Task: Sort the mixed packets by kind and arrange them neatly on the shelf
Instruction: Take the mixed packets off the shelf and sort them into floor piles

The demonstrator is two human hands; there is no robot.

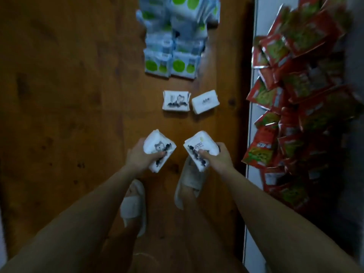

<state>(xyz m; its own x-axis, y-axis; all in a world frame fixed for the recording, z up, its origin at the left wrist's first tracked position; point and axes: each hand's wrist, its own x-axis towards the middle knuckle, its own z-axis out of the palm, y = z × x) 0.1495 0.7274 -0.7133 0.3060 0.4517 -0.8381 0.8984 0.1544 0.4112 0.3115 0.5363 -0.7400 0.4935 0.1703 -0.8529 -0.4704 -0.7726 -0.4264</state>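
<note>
My left hand (pixel 137 157) grips a white packet with a black ink print (pixel 159 148), held above the wooden floor. A second white packet of the same kind (pixel 201 147) is gripped in my right hand (pixel 216 157). Two more white packets lie on the floor ahead: one showing its ink print (pixel 176 101), the other (pixel 205 101) beside it on the right, slightly turned. Farther ahead lie rows of pale blue packets with green circles (pixel 175 36). At the right, red packets with green prints (pixel 299 95) lie heaped on a white shelf (pixel 258 16).
The brown wooden floor (pixel 69 95) stretches to the left. My feet in white slippers (pixel 134 205) stand below the hands. The white shelf edge runs down the right side, with a dark gap next to the floor.
</note>
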